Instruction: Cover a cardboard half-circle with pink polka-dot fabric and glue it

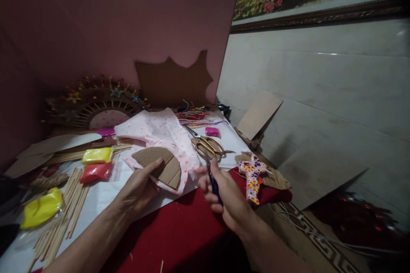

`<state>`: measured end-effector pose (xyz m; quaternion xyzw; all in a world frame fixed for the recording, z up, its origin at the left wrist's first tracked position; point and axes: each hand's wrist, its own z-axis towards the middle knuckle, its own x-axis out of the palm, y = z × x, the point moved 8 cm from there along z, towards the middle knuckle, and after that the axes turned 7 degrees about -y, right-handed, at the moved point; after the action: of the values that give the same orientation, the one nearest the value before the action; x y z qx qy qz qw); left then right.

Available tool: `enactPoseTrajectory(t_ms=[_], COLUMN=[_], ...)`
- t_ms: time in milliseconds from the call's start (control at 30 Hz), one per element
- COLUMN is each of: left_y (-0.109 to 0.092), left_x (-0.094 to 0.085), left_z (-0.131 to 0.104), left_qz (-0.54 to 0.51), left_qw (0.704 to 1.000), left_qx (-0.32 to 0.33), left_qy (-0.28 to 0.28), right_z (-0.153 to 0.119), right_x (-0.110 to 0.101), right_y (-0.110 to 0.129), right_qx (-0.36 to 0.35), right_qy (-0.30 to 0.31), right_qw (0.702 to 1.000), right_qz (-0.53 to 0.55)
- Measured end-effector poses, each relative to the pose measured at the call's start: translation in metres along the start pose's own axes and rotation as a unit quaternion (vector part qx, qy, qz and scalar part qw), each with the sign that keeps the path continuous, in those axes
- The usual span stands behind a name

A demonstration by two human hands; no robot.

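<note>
1. Cardboard half-disc (162,165), brown and flat, with a curved edge toward the far and right side and a straight cut edge nearer the body. Faint corrugation lines across the face.
2. Location: above the near part of the white sheet (104,191), on top of dotted fabric (163,126).
3. Fabric pale pink with small coral-pink dots, loosely creased; a border visible below the half-disc, a wider spread behind and to the right.
4. Left grip (139,187): closed on half-disc and fabric together, thumb on the cardboard face, other fingers mostly hidden underneath.
5. Right grip (226,194): curled around a dark-handled tool (214,185), tip pointing away from the body. Blurred; exact type unclear.
6. Just beyond the right grip: gold-handled scissors (209,147), blades apart, beside a bright pink packet (212,132).
7. To the left: yellow packet (97,155) against red packet (96,172), wooden sticks (75,207) nearby.
8. Right edge of the red-covered desk (166,226): flower-patterned fabric piece (253,183).
</note>
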<state>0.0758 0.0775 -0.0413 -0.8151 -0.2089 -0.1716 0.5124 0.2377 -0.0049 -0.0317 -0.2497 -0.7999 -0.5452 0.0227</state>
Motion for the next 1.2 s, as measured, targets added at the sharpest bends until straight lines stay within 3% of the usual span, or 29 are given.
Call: enactPoseTrajectory(t_ms=[67,167,733,1200], left_y=[0.001,-0.001,0.0,0.003], left_x=[-0.001,-0.002,0.001,0.0], left_z=[0.001,0.0,-0.002,-0.002], left_qz=[0.008,0.012,0.003,0.021], left_qw=[1.0,1.0,1.0,1.0], left_qx=[-0.002,0.0,0.005,-0.008], left_qy=[0.003,0.0,0.013,0.01], right_z=[-0.02,-0.034,-0.005,0.0], right_x=[0.011,0.014,0.023,0.029], right_y=[-0.019,-0.034,-0.039,-0.034], right_qx=[0.106,0.172,0.166,0.13], right_qy=[0.084,0.117,0.1,0.091], right_qw=[0.99,0.978,0.981,0.987], right_qz=[-0.028,-0.031,0.0,0.004])
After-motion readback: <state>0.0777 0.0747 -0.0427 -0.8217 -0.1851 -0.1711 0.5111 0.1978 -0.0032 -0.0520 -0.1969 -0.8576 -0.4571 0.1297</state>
